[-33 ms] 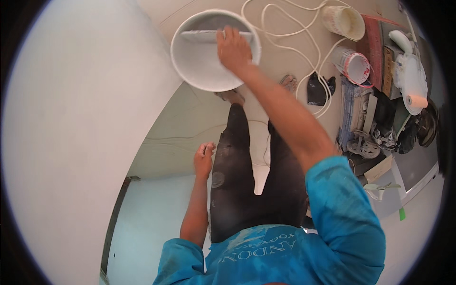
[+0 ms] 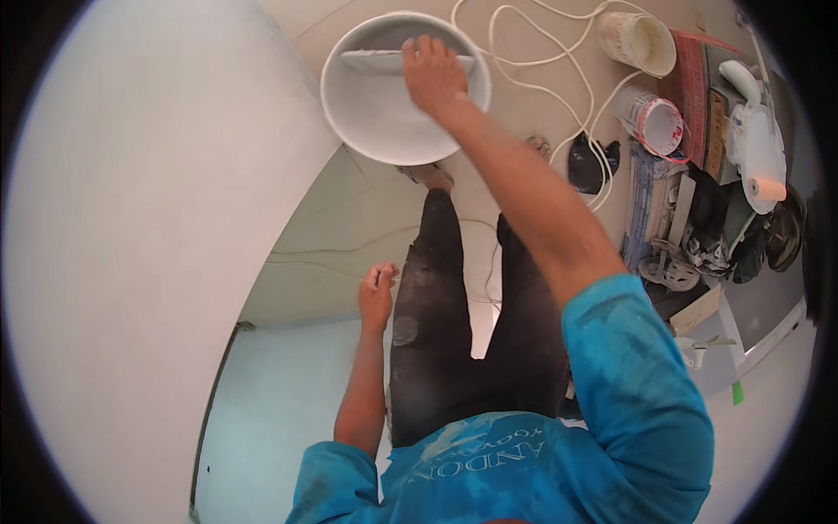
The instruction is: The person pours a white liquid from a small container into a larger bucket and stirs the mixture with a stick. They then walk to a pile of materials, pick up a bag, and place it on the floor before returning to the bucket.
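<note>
My right hand (image 2: 434, 77) reaches into a wide, round, pale tub (image 2: 384, 140). Its fingers are bent over the edge of a long, flat, whitish blade (image 2: 371, 61), which lies across the tub's far part. The blade's handle, if it has one, is hidden beneath the hand. Pale grey-white colour coats the tub inside, and its rim covers part of my left foot. My left hand (image 2: 377, 293) hangs low beside my left thigh, near the dark trousers (image 2: 428, 306). Its whitish fingers are loosely curled and a little apart, with nothing visible in them.
A smooth white wall surface (image 2: 157, 218) fills the left side. White cable (image 2: 567, 52) loops over the floor right of the tub. Farther right are a stained bucket (image 2: 611, 39), a second bucket (image 2: 659, 127), a black bag (image 2: 589, 162), an orange roller (image 2: 768, 189) and piled tools.
The tub sits slightly farther right and higher in the picture. My right hand and the blade have shifted slightly with it. The left hand stays nearly in place.
</note>
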Available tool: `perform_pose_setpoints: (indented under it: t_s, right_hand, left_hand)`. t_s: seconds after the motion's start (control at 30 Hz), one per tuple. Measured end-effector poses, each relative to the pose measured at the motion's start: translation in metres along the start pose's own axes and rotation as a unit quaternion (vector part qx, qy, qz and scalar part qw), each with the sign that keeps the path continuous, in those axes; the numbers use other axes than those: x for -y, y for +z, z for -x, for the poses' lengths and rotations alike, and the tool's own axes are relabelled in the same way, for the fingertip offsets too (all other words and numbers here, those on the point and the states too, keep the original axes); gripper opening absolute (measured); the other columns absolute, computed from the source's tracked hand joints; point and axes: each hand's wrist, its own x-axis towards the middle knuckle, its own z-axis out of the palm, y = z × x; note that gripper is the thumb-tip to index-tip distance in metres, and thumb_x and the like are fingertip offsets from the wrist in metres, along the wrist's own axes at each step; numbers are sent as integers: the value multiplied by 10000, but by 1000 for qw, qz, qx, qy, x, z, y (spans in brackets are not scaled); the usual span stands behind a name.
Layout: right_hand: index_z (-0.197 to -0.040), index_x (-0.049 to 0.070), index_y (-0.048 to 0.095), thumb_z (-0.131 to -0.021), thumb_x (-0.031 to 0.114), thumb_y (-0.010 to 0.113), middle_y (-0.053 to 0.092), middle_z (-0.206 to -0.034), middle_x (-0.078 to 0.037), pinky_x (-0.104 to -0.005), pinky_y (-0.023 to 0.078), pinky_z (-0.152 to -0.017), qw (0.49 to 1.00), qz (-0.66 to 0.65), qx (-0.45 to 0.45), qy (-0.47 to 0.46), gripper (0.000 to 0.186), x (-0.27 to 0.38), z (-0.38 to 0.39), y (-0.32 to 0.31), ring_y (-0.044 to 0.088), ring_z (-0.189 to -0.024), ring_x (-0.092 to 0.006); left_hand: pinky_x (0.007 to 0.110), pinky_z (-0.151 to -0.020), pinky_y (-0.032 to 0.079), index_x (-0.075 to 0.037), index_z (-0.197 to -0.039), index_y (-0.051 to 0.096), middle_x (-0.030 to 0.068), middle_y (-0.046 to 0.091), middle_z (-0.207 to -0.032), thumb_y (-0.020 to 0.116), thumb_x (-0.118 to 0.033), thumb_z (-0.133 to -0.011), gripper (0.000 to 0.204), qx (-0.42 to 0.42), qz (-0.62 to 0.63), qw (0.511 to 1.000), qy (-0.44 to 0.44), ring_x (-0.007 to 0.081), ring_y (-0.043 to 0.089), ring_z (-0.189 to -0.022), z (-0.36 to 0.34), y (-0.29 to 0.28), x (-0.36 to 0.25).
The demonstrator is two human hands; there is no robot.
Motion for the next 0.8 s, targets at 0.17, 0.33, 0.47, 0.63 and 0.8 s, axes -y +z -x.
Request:
perform_pose_setpoints:
  t_s: [0.17, 0.33, 0.47, 0.63, 0.8]
  right_hand:
    - [-886, 84, 629, -793, 103, 479, 631, -862, -82, -372, 467, -656, 976, 114, 175, -56, 178, 29, -36, 29, 609, -837, -228]
    - [-850, 78, 643, -783, 113, 489, 644, -843, -112, -385, 496, -666, 947, 84, 306, -54, 172, 31, -22, 38, 629, -819, -261]
    - [-856, 87, 684, -779, 111, 498, 663, -857, -109, -408, 503, -689, 943, 65, 320, -63, 202, 45, -21, 27, 642, -823, -265]
    - [-929, 31, 594, -757, 164, 544, 630, -808, -179, -419, 498, -676, 941, 10, 336, -20, 223, 46, -13, -6, 624, -806, -306]
    - [-969, -13, 579, -737, 133, 560, 634, -844, -168, -400, 505, -668, 919, -155, 330, 151, 276, 43, 6, -51, 631, -731, -318]
  left_hand:
    - [307, -792, 462, -6, -1029, 567, 87, 615, -955, 451, -263, -914, 305, -37, 115, 990, -68, 191, 595, -927, 5, -52, 54]
    - [324, -774, 466, -14, -1003, 553, 85, 606, -961, 457, -252, -902, 276, -44, 111, 983, -139, 199, 597, -921, 23, -61, 107]
    - [331, -784, 460, -16, -989, 554, 86, 603, -955, 466, -255, -895, 271, -52, 134, 976, -163, 201, 596, -922, 35, -62, 117]
    - [319, -784, 454, -11, -1005, 555, 84, 602, -963, 465, -247, -898, 274, -76, 208, 962, -160, 187, 590, -924, 40, -52, 107]
    - [318, -791, 452, -8, -1029, 547, 89, 599, -980, 466, -245, -900, 281, -64, 210, 964, -151, 189, 588, -933, 39, -36, 84]
